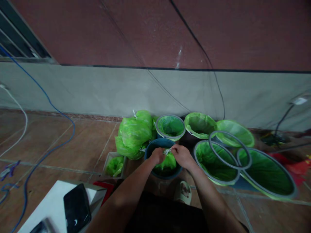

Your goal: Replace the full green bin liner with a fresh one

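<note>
A green drawstring garbage bag (167,163) sits inside a dark blue bin (148,149) in front of me. Its white drawstring (167,151) is gathered at the top, between my two hands. My left hand (157,156) is closed on the drawstring from the left side. From the right, my right hand (180,155) pinches the other part of it. Both hands are over the bin's opening, and the fingertips are partly hidden. Filled, tied green bags (136,131) are piled just left of the bin.
Several bins with green liners stand to the right, including a grey-rimmed bin (170,125). Loose grey rings (229,149) lie over two of them. A small white box (112,171) holds green bags. A phone (77,207) rests on a white surface (57,200). A blue cable (50,153) crosses the tiled floor.
</note>
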